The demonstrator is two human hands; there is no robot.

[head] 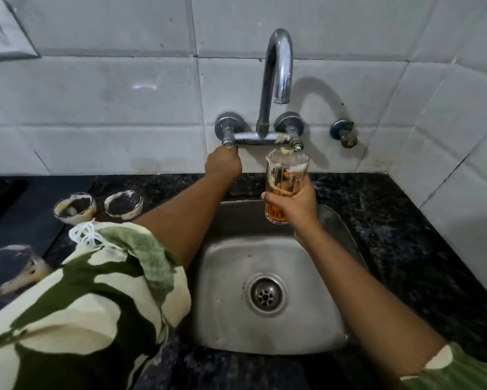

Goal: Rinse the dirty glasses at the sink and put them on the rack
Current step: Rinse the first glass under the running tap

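Left hand [224, 164] curls round the left tap knob [227, 142] at the wall; right hand [294, 205] grips the dirty glass [285, 187] upright over the sink's [231, 319] back edge, mouth just below the spout [281, 83], no water visible.

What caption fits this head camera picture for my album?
Left hand grips the tap handle while right hand holds a dirty glass over the sink.

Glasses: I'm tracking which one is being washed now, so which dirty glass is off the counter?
The tall glass, gripped by the right hand over the sink, below the spout. The other three dirty glasses stand on the counter left of the sink.
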